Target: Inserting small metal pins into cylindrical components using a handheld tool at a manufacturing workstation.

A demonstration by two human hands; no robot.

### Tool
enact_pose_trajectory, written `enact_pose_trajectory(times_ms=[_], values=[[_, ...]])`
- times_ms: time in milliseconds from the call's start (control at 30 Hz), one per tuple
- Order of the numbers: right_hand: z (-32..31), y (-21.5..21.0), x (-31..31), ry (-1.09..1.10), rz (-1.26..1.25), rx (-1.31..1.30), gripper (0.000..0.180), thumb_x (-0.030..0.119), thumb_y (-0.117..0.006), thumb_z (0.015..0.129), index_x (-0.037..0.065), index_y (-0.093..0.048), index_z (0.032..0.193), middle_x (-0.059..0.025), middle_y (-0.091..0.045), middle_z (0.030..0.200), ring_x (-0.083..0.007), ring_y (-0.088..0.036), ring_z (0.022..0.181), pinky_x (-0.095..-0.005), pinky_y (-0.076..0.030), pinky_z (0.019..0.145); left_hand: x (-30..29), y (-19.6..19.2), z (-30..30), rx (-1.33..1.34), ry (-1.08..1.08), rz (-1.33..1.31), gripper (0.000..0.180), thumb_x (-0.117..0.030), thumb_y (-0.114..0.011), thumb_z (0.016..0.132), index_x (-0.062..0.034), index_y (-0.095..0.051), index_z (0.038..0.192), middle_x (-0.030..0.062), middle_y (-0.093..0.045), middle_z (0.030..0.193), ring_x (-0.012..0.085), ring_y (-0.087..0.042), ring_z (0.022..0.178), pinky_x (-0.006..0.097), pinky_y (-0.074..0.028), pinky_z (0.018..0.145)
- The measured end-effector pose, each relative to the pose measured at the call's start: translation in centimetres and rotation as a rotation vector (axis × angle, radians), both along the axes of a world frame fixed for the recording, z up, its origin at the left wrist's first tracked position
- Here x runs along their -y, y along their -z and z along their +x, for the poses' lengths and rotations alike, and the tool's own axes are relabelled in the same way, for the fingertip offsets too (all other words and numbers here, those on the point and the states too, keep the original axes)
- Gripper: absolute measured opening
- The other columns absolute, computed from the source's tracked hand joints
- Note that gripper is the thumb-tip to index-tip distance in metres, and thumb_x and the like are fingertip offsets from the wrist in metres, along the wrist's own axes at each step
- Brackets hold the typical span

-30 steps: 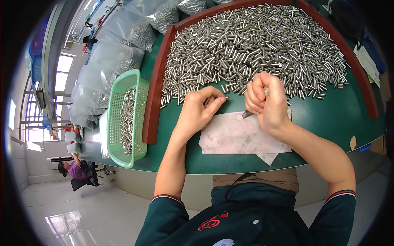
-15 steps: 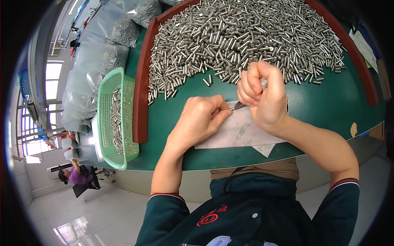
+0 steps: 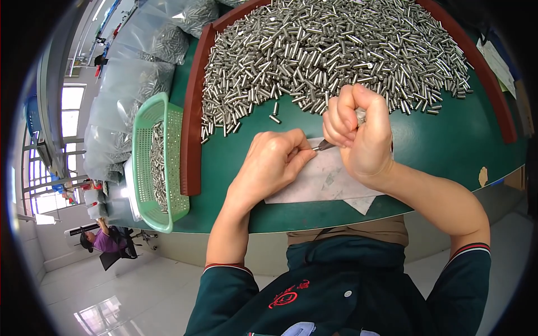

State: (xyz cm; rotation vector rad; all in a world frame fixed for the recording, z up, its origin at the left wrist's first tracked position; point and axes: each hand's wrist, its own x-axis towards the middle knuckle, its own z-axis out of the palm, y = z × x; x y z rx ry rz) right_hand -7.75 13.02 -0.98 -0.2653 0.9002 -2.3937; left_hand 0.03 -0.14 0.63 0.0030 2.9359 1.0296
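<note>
My left hand [image 3: 274, 162] is closed in a pinch on a small metal pin [image 3: 316, 149], most of it hidden by the fingertips. My right hand [image 3: 361, 131] is wrapped in a fist round a hand tool. The tool's dark tapered end [image 3: 325, 145] points left at the pin and seems to touch it. A bit of its pale handle [image 3: 361, 116] shows inside the fist; its exact kind is hidden. Beneath both hands lies a stained whitish cloth [image 3: 305, 187]. Two loose metal pins [image 3: 274, 119] rest on the green tabletop beyond my left hand.
A wide heap of metal pins [image 3: 336, 50] fills the far side, between red-brown rails [image 3: 196, 123]. Left of the rail stands a green plastic basket [image 3: 143, 190] with more pins. Clear bags of pins [image 3: 126, 89] line the far left. Another person [image 3: 106, 241] sits in the background.
The two loose pins near the heap have shifted slightly left and lie at a different angle. Both hands keep almost the same place and hold.
</note>
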Motion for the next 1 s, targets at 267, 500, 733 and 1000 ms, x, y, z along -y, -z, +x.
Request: enact_pose_trajectory(times_ms=[267, 500, 733, 1000], values=[[0.2, 0.0, 0.2, -0.021, 0.044, -0.029, 0.036, 0.027, -0.029, 0.085, 0.011, -0.028, 0.053, 0.0014, -0.025, 0.045, -0.0081, -0.018, 0.04, -0.0233, -0.018, 0.04, -0.1, 0.0, 0.0, 0.001, -0.012, 0.01, 0.011, -0.005, -0.065, 0.069, 0.0007, -0.055, 0.066, 0.0042, -0.038, 0.044, 0.0118, -0.033, 0.039, 0.027, -0.028, 0.039], [0.7, -0.1, 0.0, -0.002, 0.053, -0.122, 0.033, 0.017, -0.03, 0.083, 0.006, -0.03, 0.053, 0.0003, -0.03, 0.049, -0.0073, -0.026, 0.044, -0.0229, -0.023, 0.041, -0.7, -0.4, 0.0, 0.017, -0.041, 0.017, 0.011, -0.004, -0.063, 0.069, 0.0006, -0.054, 0.065, 0.0084, -0.042, 0.045, 0.0196, -0.039, 0.04, 0.031, -0.032, 0.041], [1.3, 0.3, 0.3, 0.033, 0.128, -0.263, 0.034, 0.019, -0.032, 0.085, 0.005, -0.031, 0.053, -0.0004, -0.033, 0.051, -0.0076, -0.029, 0.047, -0.0229, -0.025, 0.043, -0.7, -0.2, -0.1, 0.038, -0.074, 0.041, 0.012, -0.004, -0.062, 0.067, 0.0005, -0.052, 0.064, 0.0133, -0.046, 0.046, 0.0288, -0.046, 0.041, 0.035, -0.035, 0.042], [0.3, 0.1, 0.3, -0.037, 0.106, -0.136, 0.037, 0.021, -0.032, 0.085, 0.006, -0.03, 0.052, 0.0015, -0.03, 0.048, -0.0069, -0.026, 0.044, -0.0227, -0.023, 0.041, 0.7, -0.3, -0.2, 0.075, -0.176, 0.262, 0.014, -0.006, -0.061, 0.072, 0.0008, -0.052, 0.065, 0.0041, -0.049, 0.052, 0.0098, -0.044, 0.046, 0.025, -0.034, 0.043]])
